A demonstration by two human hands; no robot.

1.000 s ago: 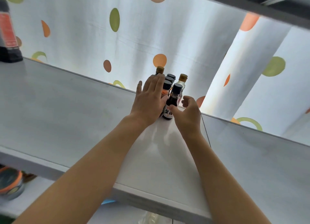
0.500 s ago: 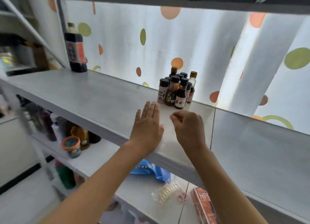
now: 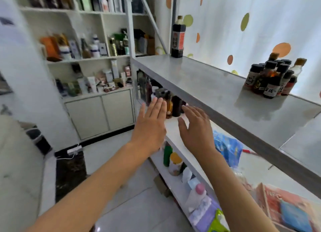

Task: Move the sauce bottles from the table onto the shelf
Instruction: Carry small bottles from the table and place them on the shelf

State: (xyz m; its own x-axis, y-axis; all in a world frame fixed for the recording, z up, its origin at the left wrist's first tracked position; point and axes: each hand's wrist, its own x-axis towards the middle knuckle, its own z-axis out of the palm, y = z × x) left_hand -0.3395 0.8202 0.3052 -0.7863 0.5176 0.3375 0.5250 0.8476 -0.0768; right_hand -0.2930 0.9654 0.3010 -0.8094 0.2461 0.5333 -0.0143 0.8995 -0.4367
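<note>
Both hands up in front of me, and neither holds anything. My left hand (image 3: 150,125) is flat, fingers straight and close together, grip spread wide; my right hand (image 3: 197,129) is just beside it, fingers relaxed and slightly apart, grip loose. They hang in the air in front of the shelf (image 3: 199,82) edge, below its top board, apart from each other.

The sauce bottles (image 3: 271,77) stand upright in a tight cluster on the shelf, far right, near the spotted curtain (image 3: 243,32), well apart from both hands. I can't count them: the back ones hide behind the front row, only caps showing, and the labels are too blurred to read. A big dark bottle (image 3: 178,39) stands alone at the shelf's far end.

Under the board, dark bottles on the lower level are partly blocked by my fingers. A blue bag (image 3: 227,148) sits behind my right wrist, half covered. The cabinet (image 3: 100,113) at left is smeared with blur.
</note>
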